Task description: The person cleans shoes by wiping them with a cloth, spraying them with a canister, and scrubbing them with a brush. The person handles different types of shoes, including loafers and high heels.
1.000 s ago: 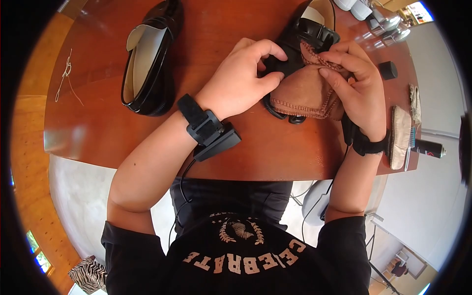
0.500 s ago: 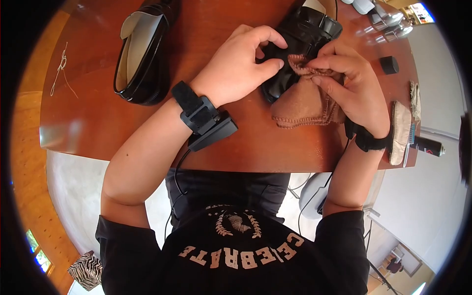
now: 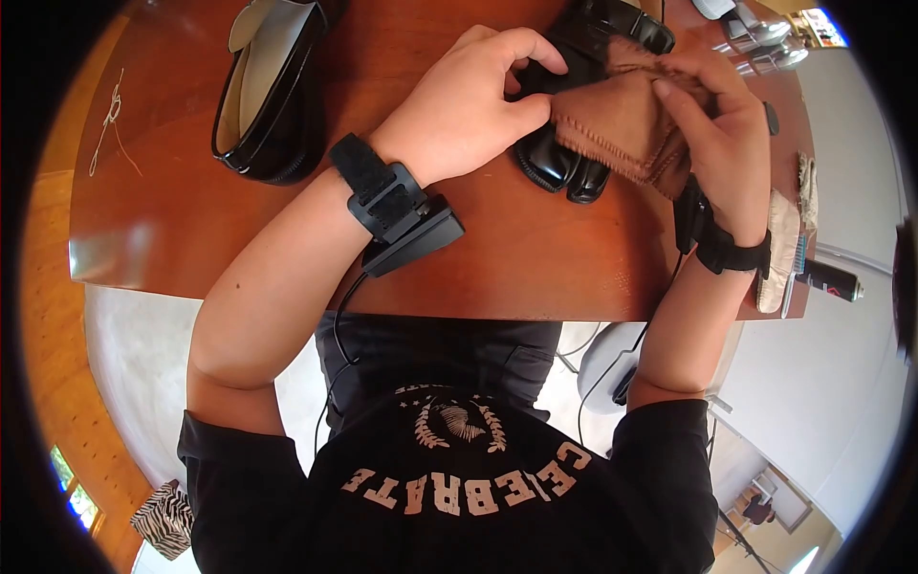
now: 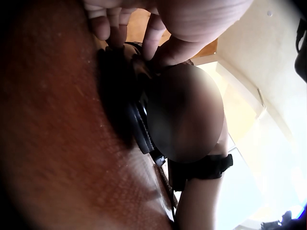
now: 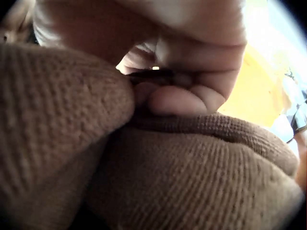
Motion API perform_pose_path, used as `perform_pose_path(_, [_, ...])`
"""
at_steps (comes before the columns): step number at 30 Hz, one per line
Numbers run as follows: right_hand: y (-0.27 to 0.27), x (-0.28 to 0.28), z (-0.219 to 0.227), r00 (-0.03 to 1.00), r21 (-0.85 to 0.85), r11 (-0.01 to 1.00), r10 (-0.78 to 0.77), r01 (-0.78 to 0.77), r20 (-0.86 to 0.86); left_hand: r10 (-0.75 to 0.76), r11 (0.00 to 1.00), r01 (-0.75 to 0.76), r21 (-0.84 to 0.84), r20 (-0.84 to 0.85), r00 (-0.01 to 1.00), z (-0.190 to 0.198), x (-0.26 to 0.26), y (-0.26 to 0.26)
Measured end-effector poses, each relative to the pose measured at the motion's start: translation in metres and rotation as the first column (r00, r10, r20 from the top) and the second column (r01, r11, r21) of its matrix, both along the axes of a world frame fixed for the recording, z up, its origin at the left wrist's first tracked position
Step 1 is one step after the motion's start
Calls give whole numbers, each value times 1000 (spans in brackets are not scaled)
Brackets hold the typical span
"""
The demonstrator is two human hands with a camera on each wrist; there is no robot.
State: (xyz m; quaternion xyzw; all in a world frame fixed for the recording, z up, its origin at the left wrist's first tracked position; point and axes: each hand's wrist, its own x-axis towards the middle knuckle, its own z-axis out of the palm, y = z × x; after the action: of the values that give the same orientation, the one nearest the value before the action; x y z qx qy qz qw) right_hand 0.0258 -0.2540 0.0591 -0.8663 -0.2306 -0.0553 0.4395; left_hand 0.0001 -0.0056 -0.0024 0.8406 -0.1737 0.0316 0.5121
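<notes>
A glossy black split-toe shoe [image 3: 546,165] lies toe toward me at the upper middle of the head view. My left hand [image 3: 467,107] grips its side, thumb and index finger bent about the edge; in the left wrist view the fingertips lie along the shoe [image 4: 139,125]. Brown cloth [image 3: 612,117] with a stitched border is pinched between the thumb and fingers of my right hand [image 3: 724,143]. It hangs over the shoe's upper, and the two toe lobes show below it. Ribbed folds of this cloth [image 5: 192,177] fill the right wrist view.
Another black shoe [image 3: 296,115] stands left of my left hand. White string [image 3: 115,117] lies at far left. On the right are a black lid [image 3: 773,119], a cream pad [image 3: 780,251], a black spray can [image 3: 830,280] and clear bottles [image 3: 765,36].
My right hand has moved the brown cloth away from me, baring the shoe's toe. My left hand keeps its grip. The head view has shifted, so the table edge sits higher.
</notes>
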Motion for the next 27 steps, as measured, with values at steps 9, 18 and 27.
perform_pose_path(9, [-1, -3, 3, 998, -157, 986, 48, -53, -38, -2, 1000, 2, -9, 2, 1000, -1, 1, 0])
perform_pose_path(18, [-4, 6, 0, 978, 89, 974, -205, 208, -42, -40, 999, 37, -32, -80, 996, 6, 1, 2])
perform_pose_path(27, [-3, 6, -5, 993, -29, 996, -87, 85, -84, -43, 998, 40, -54, -56, 997, 5, 0, 2])
